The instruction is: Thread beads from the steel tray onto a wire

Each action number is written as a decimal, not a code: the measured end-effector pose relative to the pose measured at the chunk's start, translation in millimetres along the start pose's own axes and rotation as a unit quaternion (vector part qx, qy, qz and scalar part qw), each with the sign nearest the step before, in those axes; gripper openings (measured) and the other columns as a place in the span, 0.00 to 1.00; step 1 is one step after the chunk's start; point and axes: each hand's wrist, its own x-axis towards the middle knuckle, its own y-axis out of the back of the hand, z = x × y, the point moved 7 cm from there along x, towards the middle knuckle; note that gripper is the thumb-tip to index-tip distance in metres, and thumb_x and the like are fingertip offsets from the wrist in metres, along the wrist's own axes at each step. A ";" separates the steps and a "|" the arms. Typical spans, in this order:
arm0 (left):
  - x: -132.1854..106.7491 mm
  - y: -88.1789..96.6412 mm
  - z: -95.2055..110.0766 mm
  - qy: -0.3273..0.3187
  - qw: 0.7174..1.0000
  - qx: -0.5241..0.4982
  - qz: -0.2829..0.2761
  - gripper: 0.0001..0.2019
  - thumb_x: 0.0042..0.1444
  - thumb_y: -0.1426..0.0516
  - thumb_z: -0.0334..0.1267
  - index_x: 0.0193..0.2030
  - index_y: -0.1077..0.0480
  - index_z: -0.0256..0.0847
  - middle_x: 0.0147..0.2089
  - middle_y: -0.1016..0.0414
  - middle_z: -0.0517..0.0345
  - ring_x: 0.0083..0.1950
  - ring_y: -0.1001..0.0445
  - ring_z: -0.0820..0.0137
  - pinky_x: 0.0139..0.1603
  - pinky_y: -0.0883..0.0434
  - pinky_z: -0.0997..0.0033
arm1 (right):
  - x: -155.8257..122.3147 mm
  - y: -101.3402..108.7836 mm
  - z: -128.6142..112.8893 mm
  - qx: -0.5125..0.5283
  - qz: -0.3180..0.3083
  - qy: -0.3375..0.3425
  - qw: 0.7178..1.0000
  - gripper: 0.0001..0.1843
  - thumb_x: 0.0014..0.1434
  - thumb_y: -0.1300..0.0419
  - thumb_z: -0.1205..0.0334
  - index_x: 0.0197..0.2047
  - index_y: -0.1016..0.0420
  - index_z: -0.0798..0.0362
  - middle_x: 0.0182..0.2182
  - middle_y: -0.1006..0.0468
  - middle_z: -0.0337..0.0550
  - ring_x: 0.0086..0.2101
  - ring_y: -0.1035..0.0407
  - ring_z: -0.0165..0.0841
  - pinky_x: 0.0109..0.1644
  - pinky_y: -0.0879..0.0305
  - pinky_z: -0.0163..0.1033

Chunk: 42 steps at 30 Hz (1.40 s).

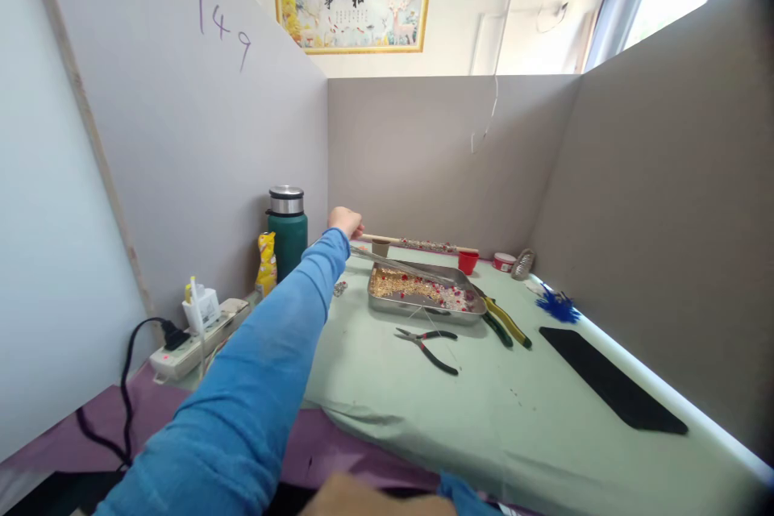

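Observation:
My left hand [346,222] reaches to the back of the table, fingers closed at the left end of a thin wooden stick [382,239]. Small red and silvery beads cover the stick's middle. Thin grey wires [396,264] run from just below this hand across a metal tray [396,305] holding gold, red and pale beads. A small brownish cup [380,248] and a red cup [468,261] stand by the stick. At the bottom edge, a blurred brown shape, apparently my right hand [378,497], sits beside a blue sleeve; its fingers do not show.
Small pliers [432,345] lie before the tray, and yellow-green pliers [508,321] lean at its right. A green flask [288,234], yellow packet [267,262] and power strip [181,353] stand left. A black flat piece [610,379] and blue strands [556,305] lie right. Partitions enclose the table.

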 end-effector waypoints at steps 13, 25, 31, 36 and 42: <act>-147.4 -109.0 10.1 -0.324 0.880 0.332 -0.098 0.14 0.54 0.49 0.45 0.32 0.25 0.42 0.34 0.24 0.51 0.39 0.26 0.63 0.41 0.33 0.68 | -72.7 60.2 215.9 -0.264 -0.139 -0.431 0.852 0.14 0.56 0.47 0.54 0.29 0.26 0.54 0.26 0.24 0.46 0.30 0.31 0.35 0.28 0.49 0.35; -170.3 -95.6 37.4 -0.490 0.845 0.172 -0.129 0.14 0.54 0.49 0.31 0.44 0.27 0.44 0.42 0.26 0.55 0.46 0.31 0.68 0.48 0.35 0.72 | -76.9 61.2 242.6 0.311 0.012 -0.493 0.813 0.14 0.52 0.44 0.53 0.24 0.35 0.55 0.14 0.44 0.30 0.14 0.55 0.21 0.17 0.62 0.30; -160.3 -93.0 38.8 -0.463 0.877 0.096 -0.092 0.12 0.56 0.48 0.36 0.42 0.25 0.44 0.40 0.24 0.56 0.41 0.28 0.69 0.44 0.34 0.72 | -72.8 82.6 249.5 0.497 0.038 -0.451 0.740 0.31 0.55 0.53 0.37 0.35 0.27 0.59 0.20 0.32 0.41 0.14 0.47 0.22 0.16 0.57 0.30; -135.8 -79.3 10.3 -0.321 0.939 -0.104 -0.067 0.13 0.56 0.49 0.35 0.43 0.26 0.39 0.30 0.24 0.57 0.27 0.32 0.75 0.31 0.34 0.76 | -83.2 82.1 260.2 0.317 0.142 -0.434 0.831 0.33 0.56 0.57 0.36 0.36 0.27 0.57 0.24 0.29 0.45 0.19 0.41 0.27 0.20 0.49 0.33; -126.5 -25.2 12.7 -0.267 0.880 -0.388 0.055 0.13 0.56 0.48 0.39 0.45 0.30 0.36 0.31 0.30 0.58 0.22 0.39 0.81 0.23 0.40 0.79 | -60.0 33.0 208.3 -0.104 -0.073 -0.209 0.970 0.17 0.53 0.43 0.46 0.34 0.27 0.52 0.33 0.28 0.43 0.37 0.37 0.35 0.39 0.43 0.38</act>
